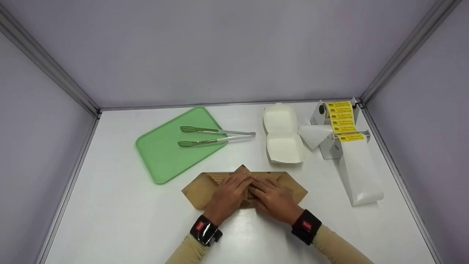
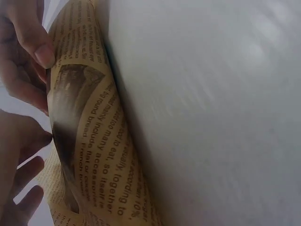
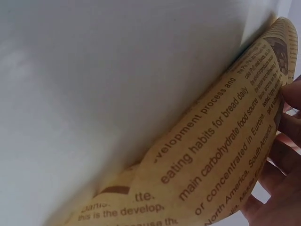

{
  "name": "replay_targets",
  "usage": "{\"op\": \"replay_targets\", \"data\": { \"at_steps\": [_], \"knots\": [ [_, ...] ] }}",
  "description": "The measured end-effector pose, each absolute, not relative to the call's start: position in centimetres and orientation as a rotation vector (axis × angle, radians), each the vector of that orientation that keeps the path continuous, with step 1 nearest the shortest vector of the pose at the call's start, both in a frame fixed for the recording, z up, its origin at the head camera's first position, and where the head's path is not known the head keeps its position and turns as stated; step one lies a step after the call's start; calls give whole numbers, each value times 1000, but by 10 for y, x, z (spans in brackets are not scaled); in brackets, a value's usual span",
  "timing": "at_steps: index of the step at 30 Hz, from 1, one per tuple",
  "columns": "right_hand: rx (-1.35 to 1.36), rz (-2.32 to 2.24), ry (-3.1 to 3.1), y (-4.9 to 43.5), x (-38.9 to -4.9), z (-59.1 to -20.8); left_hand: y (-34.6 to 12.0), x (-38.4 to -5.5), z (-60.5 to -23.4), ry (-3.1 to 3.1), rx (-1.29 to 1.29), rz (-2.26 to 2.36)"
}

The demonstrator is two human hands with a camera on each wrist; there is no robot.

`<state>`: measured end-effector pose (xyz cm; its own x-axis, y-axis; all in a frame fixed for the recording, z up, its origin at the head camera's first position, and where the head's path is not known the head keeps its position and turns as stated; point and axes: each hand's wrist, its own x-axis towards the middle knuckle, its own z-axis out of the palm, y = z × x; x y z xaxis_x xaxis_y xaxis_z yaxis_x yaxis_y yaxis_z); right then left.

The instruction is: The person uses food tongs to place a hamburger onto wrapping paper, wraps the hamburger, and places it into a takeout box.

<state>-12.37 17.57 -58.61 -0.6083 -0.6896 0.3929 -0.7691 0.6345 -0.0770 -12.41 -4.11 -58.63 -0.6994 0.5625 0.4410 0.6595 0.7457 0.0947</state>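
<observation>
Newsprint-patterned brown paper (image 1: 198,192) lies folded on a white bench (image 1: 110,220), left hand (image 1: 227,192) and right hand (image 1: 275,200) meeting at its middle, fingers curled on it. Beyond are tongs (image 1: 234,132) partly on a green tray (image 1: 165,154), an opened clamshell box (image 1: 284,146) and yellow labels (image 1: 340,116).

I could steer through over the white tabletop (image 1: 110,209) left of the printed paper (image 1: 199,191). Beyond the paper, the green tray (image 1: 165,151), tongs (image 1: 238,132) and white box (image 1: 283,136) block me; right of it, the label strip (image 1: 361,172) does. Room beneath its folds I can't judge well.
</observation>
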Motion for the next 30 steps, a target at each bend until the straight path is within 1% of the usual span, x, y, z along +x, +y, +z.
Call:
{"op": "replay_targets", "data": {
  "at_steps": [8, 16, 30],
  "knots": [
    [1163, 377, -2647, 178, -121, -585, -42, -122, -585, -2868, -956, -502],
    [1161, 440, -2662, 180, -121, -589, -45, -125, -593, -2938, -883, -621],
    [1131, 603, -2793, 182, -119, -589, -57, -127, -605, -3022, -824, -566]
  ]
}}
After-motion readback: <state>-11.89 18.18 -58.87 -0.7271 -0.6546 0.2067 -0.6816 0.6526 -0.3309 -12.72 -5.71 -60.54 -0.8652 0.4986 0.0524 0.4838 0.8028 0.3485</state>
